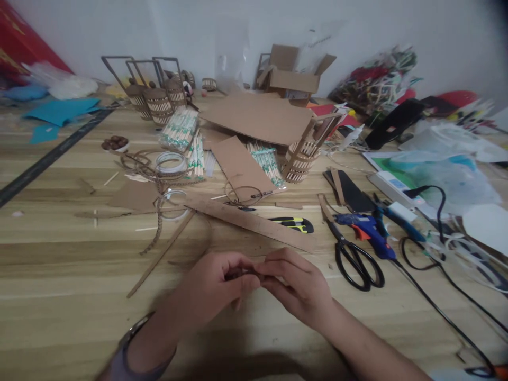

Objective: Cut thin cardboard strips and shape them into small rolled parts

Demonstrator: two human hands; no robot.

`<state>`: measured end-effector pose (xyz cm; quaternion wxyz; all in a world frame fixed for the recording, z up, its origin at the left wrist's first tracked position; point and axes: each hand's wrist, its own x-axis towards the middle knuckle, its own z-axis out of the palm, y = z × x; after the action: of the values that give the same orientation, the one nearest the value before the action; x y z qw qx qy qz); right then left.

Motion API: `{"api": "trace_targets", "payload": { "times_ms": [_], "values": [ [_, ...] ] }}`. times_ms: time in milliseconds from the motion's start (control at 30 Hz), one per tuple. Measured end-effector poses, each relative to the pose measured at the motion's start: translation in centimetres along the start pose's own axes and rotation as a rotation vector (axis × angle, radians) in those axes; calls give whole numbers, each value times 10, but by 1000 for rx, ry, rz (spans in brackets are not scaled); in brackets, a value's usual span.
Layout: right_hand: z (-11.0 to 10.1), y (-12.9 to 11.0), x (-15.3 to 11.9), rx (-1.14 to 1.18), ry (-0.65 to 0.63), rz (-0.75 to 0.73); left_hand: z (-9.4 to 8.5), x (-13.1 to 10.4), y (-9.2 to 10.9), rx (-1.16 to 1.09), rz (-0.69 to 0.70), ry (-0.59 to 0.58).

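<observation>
My left hand (220, 283) and my right hand (299, 283) meet over the near middle of the wooden table (67, 317). Between their fingertips they pinch a small brown piece (235, 274), mostly hidden by the fingers, so its exact kind does not show. Just beyond the hands lies a long cardboard strip (250, 221), with a yellow and black utility knife (297, 225) behind it. To the right of my right hand rest black-handled scissors (357, 264) and a blue glue gun (371, 233).
Farther back stand a small bucket-like stick model (299, 161), cardboard sheets (257, 116), bagged sticks (180, 127) and several similar models (159, 103). Braided cord (159, 222) and tape rolls (170, 163) lie left. A power strip (391, 188) and black cables (432, 320) occupy the right.
</observation>
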<state>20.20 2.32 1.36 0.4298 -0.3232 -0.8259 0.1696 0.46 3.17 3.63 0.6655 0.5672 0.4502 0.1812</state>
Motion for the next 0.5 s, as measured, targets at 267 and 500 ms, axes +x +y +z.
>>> {"api": "trace_targets", "payload": {
  "times_ms": [267, 500],
  "values": [
    [3, 2, -2, -271, -63, -98, 4, 1, 1, 206, -35, 166],
    [6, 3, -5, -292, -71, -128, 13, -1, 0, 289, 49, 298]
  ]
}}
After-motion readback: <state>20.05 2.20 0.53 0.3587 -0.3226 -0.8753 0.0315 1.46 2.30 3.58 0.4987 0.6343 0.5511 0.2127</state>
